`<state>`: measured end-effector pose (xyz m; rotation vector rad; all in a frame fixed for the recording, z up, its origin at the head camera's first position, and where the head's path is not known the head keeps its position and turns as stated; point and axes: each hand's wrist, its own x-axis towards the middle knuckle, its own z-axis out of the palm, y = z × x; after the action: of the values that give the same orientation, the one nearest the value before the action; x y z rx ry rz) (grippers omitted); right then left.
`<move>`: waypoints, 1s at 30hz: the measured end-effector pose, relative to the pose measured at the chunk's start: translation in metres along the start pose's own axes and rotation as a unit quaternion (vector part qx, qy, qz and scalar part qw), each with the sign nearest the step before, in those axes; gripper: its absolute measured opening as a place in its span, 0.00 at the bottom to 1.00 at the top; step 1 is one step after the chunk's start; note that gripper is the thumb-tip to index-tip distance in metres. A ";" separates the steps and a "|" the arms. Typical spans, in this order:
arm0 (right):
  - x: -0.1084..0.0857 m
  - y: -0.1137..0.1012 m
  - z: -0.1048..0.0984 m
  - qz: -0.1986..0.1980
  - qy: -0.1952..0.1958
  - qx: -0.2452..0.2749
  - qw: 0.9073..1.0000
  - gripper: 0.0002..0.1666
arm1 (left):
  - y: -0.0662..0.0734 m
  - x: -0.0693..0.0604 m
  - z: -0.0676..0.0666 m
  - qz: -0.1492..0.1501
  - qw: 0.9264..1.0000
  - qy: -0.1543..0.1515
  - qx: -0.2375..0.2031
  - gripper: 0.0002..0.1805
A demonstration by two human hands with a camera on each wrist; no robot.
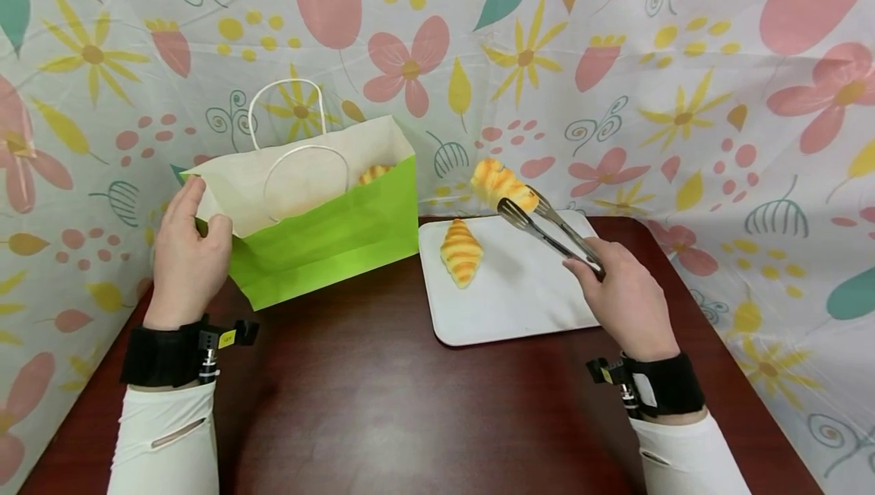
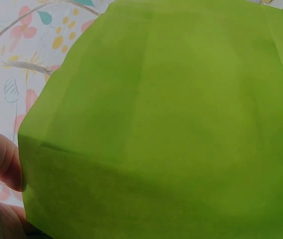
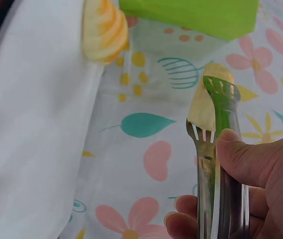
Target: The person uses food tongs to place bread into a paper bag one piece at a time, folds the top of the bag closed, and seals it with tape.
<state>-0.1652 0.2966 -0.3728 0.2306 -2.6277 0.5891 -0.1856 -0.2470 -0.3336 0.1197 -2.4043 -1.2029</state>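
Note:
My left hand (image 1: 187, 256) holds the left edge of a green paper bag (image 1: 335, 241), thumb on the near side. The bag stands with its white inside showing, and part of a bread roll (image 1: 375, 173) peeks over its front rim. With my right hand (image 1: 627, 297) I grip metal tongs (image 1: 557, 241). Between their slotted tips is a golden bread roll (image 1: 502, 182), raised above the white tray's (image 1: 519, 311) back edge. On the tray's left part lies a striped croissant (image 1: 462, 253). The right wrist view shows the tongs (image 3: 221, 164) pinching the roll (image 3: 203, 105).
A dark wooden table (image 1: 383, 404) carries the bag and the tray. Behind them hangs a patterned curtain (image 1: 472, 39), close to the table's back and sides. Two white cord handles (image 1: 287, 82) rise from the bag's opening.

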 end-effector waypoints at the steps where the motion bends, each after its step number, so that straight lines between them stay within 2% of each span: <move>1: 0.002 -0.001 -0.002 -0.001 0.002 0.001 1.000 0.24 | 0.000 0.000 0.000 -0.001 1.000 -0.001 -0.001 0.38; 8: 0.015 -0.014 -0.010 -0.002 0.002 0.009 1.000 0.28 | -0.002 0.000 -0.001 -0.009 1.000 -0.007 -0.001 0.38; 12: 0.026 -0.024 -0.015 -0.011 0.005 0.002 1.000 0.28 | -0.002 0.001 -0.002 -0.009 1.000 -0.006 0.003 0.38; 20: 0.051 -0.038 -0.028 -0.053 0.015 -0.028 0.998 0.26 | -0.001 0.001 -0.002 -0.006 1.000 -0.003 0.004 0.37; 30: 0.075 -0.056 -0.041 -0.095 0.013 -0.036 0.995 0.25 | 0.000 0.000 -0.003 -0.011 1.000 -0.002 0.008 0.37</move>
<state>-0.2029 0.2593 -0.2850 0.4407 -2.5586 0.4299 -0.1845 -0.2486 -0.3319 0.1486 -2.4233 -1.1947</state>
